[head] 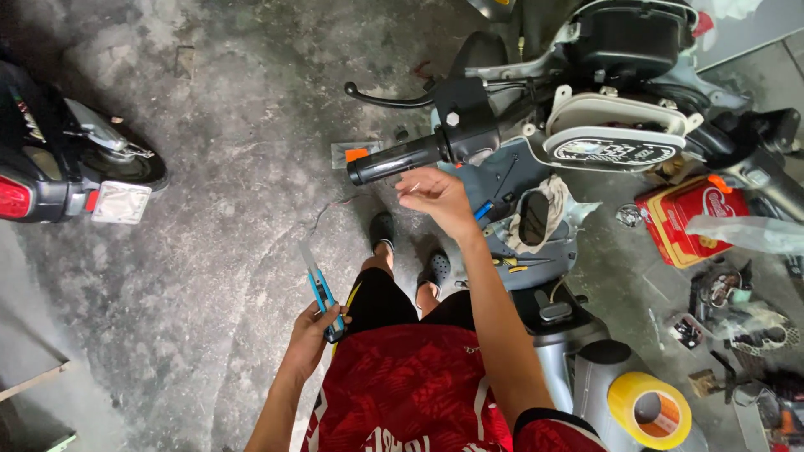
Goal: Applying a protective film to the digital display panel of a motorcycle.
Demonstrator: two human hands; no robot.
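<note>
- While a red rectangular tin (688,219) with a yellow rim lies right of the scooter (578,125), a yellow tape roll (651,409) sits lower right.
- Left hand (314,333) grips closed around blue-handled snips (322,292), blade pointing away.
- Right hand (435,197) pinches a thin wire just below the black handlebar grip (394,160), well apart from the snips.
- Stained grey concrete floor (218,209); another scooter's tail (75,180) at left.

Rough matt concrete floor (226,167); blue plastic-handled cutters (322,295); matt black rubber handlebar grip (394,160)
</note>
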